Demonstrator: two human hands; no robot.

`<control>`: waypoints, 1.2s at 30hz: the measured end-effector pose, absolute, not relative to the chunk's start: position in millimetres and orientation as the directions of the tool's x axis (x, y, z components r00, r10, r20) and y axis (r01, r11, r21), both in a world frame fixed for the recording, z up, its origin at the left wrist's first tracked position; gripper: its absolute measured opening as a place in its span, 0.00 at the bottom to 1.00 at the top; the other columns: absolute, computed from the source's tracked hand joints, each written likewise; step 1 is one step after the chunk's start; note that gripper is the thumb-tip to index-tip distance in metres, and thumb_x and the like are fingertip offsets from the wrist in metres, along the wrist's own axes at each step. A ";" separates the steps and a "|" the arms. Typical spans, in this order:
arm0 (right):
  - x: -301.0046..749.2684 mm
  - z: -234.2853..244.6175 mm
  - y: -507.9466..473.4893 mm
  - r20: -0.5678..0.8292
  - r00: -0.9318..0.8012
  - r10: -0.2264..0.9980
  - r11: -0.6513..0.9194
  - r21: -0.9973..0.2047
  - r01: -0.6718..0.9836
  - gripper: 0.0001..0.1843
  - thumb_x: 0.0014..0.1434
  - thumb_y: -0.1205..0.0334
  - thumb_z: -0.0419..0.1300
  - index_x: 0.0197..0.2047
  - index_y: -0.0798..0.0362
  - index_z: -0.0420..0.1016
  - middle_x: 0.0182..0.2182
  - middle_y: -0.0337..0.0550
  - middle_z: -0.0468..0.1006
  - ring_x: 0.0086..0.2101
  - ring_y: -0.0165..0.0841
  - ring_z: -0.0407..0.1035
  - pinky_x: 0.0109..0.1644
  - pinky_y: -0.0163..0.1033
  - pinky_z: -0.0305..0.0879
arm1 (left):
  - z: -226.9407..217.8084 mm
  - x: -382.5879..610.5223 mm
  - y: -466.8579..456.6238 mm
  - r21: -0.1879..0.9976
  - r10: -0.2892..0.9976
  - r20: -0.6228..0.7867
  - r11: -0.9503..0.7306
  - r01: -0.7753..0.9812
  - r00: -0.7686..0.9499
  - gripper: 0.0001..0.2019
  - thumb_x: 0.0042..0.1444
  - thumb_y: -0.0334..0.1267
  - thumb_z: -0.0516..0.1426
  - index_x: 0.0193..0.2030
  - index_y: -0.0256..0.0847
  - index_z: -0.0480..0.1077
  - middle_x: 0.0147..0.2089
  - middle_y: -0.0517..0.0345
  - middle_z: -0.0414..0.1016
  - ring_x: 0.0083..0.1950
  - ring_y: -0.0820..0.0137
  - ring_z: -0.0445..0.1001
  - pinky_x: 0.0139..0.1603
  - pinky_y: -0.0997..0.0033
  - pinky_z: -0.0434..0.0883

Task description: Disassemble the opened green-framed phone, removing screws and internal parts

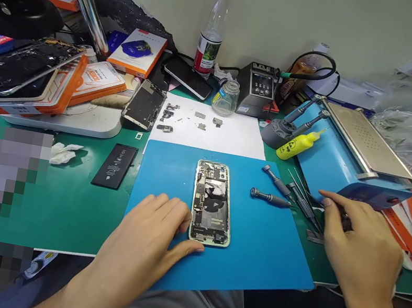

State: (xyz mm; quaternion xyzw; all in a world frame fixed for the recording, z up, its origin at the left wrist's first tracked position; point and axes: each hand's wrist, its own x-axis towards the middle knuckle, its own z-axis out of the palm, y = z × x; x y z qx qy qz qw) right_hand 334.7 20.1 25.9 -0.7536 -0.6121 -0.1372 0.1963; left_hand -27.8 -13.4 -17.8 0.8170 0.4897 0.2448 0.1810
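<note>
Blue work mat [251, 257] lay on the green bench top [72, 210] in the head view, w/ an opened phone [212, 203] at its centre, back off, boards & parts exposed, long axis running away from the person. Left hand [149, 239] rested flat on the mat just left of the phone, fingers loosely spread, fingertips at the phone's left edge & thumb reaching under its bottom corner; steadying it, not gripping. Right hand [357, 244] sat at the mat's right edge, palm down, fingers curled over a dark tool [345, 221] by the tweezers [306, 203]; can't tell if it actually had hold of anything. Two screwdrivers [274, 187] lay on the mat between phone & right hand. Behind the mat, a white sheet [233, 135] held small loose parts. Black battery [115, 165] lay left of the mat, well apart from the phone. Yellow bottle [299, 144] leaned by the blue separator machine [349, 158] at right. Plastic bottle w/ red cap [213, 28] stood at the wall.
</note>
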 end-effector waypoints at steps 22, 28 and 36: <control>336.1 15.5 29.0 0.299 0.125 0.946 -0.135 0.013 0.991 0.24 0.75 0.44 0.56 0.51 0.48 0.89 0.50 0.50 0.83 0.40 0.45 0.77 0.35 0.43 0.56 | -11.4 -33.1 -5.1 0.552 0.848 0.220 -0.516 0.655 0.483 0.23 0.66 0.41 0.76 0.40 0.47 0.62 0.36 0.66 0.70 0.36 0.64 0.69 0.37 0.64 0.61; 329.2 15.0 25.0 0.484 0.200 0.852 -0.174 -0.099 0.980 0.25 0.74 0.40 0.55 0.56 0.49 0.82 0.46 0.52 0.84 0.37 0.48 0.79 0.33 0.46 0.61 | -9.1 -33.9 1.1 0.617 0.869 0.140 -0.452 0.644 0.475 0.22 0.68 0.43 0.74 0.40 0.46 0.63 0.36 0.65 0.69 0.37 0.64 0.68 0.37 0.65 0.60; 265.4 27.9 -0.9 0.425 0.341 0.839 0.224 -0.839 0.496 0.18 0.66 0.45 0.72 0.47 0.47 0.74 0.40 0.45 0.87 0.27 0.36 0.77 0.30 0.44 0.79 | 0.1 -32.5 1.9 0.677 0.874 0.100 -0.410 0.612 0.475 0.24 0.65 0.49 0.75 0.39 0.45 0.63 0.37 0.66 0.71 0.39 0.65 0.69 0.41 0.64 0.62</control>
